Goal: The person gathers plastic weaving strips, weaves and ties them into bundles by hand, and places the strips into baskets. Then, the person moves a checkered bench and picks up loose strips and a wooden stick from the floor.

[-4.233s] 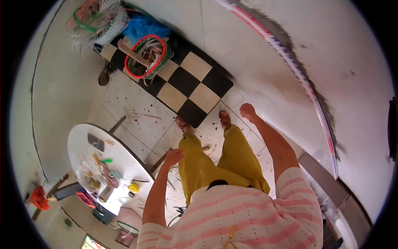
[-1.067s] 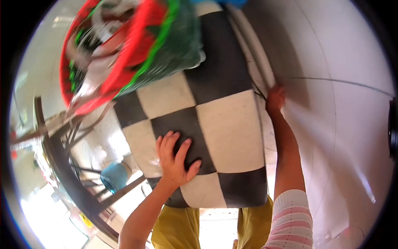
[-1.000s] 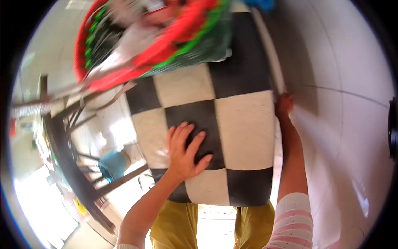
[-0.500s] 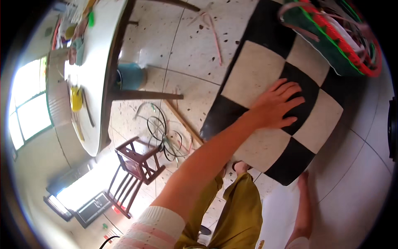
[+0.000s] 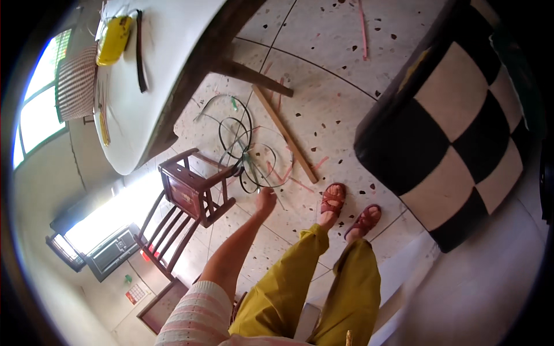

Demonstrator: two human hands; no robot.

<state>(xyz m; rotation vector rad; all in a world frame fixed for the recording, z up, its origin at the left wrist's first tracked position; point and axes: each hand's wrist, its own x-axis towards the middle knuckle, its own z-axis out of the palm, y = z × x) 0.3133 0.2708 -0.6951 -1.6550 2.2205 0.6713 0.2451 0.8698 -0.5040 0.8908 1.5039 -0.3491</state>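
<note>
My left hand [image 5: 265, 200] is out over the floor, near the small dark wooden chair. Its fingers look curled closed; whatever they may hold is hidden. Just beyond the knuckles lies a loose coil of thin dark and green strapping [image 5: 247, 151], its lower loops close to the hand. The dark wooden chair [image 5: 187, 193], with a slatted back, is left of the hand. My right hand is out of the picture. To the right is the block with the black-and-cream checkered top [image 5: 453, 89], and no hand touches it now.
A wooden stick [image 5: 284, 134] lies beside the coil, among pink strap scraps [image 5: 363, 32]. At upper left, a white table [image 5: 156, 75] carries a yellow object [image 5: 114, 40] and a dark strip [image 5: 140, 52]. Dark green material [image 5: 522, 81] rests at the checkered top's far right. My sandalled feet [image 5: 333, 199] are below the stick.
My left hand has left the checkered top and swung left toward the coil, its spread fingers now curled. The right forearm has gone from view. The view has shifted, placing the checkered block farther right.
</note>
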